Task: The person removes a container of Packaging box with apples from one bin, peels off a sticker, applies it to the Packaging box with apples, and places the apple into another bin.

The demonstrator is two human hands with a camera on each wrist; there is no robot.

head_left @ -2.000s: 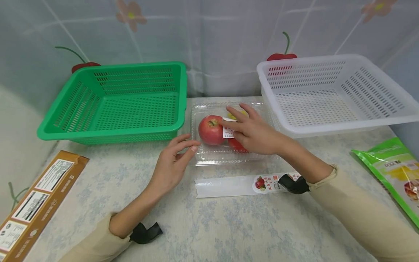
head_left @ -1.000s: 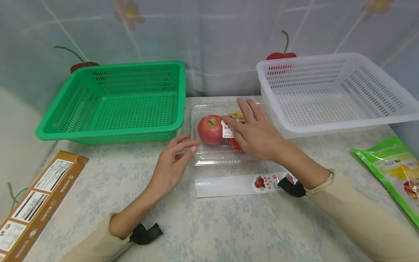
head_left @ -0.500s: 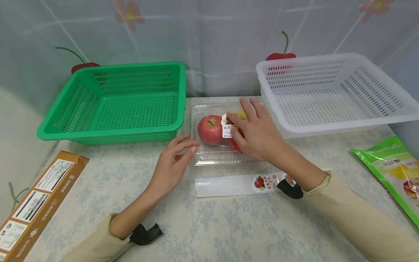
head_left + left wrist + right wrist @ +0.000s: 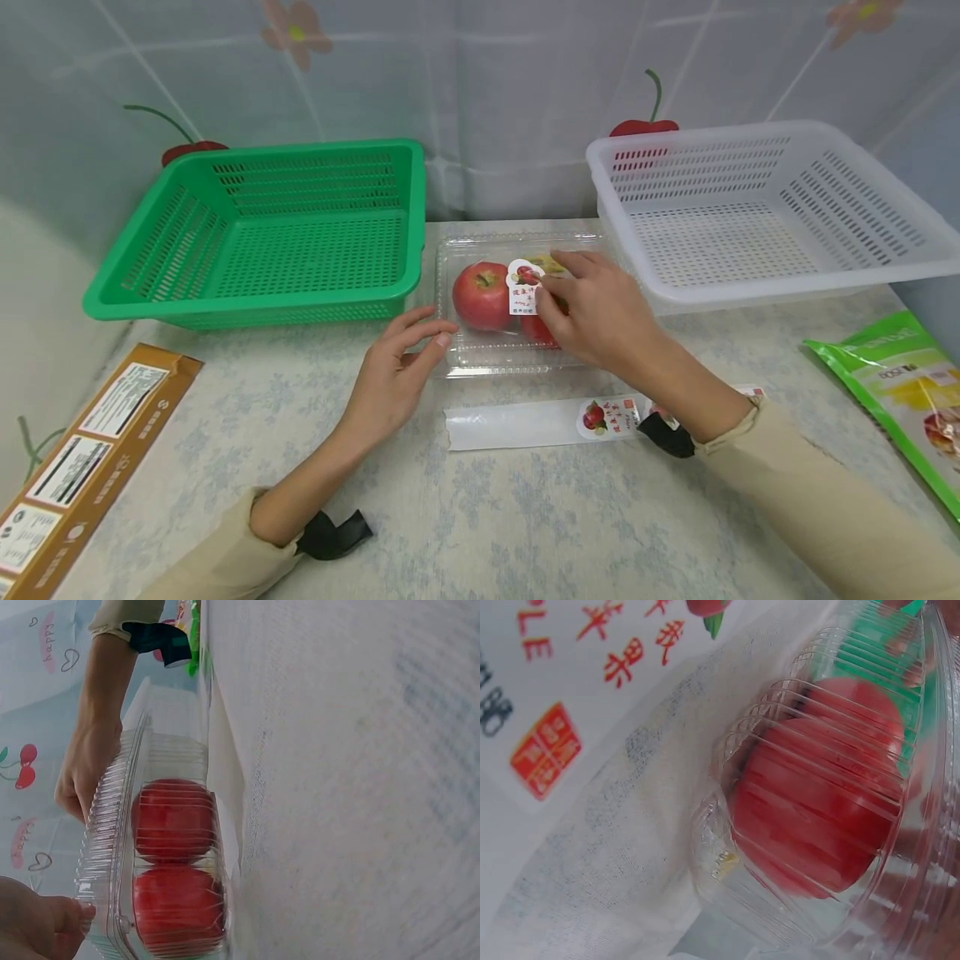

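Observation:
A clear lidded plastic box holds a red apple, another red apple and something yellow, partly covered by a hand. On its lid lies a white apple sticker with red print. My right hand is over the lid, index finger and thumb touching the sticker's right side. With relaxed fingers, my left hand touches the box's left edge. In the left wrist view, the fingertips meet the box's rim. Both apples show through the ribbed wall.
A green basket stands back left and a white basket back right. A white strip of stickers lies in front of the box. A brown carton is at left, a green packet at right.
My right hand's fingers have moved over the sticker and drawn in toward its right side, leaving more of it visible. My left hand has stayed at the box's edge.

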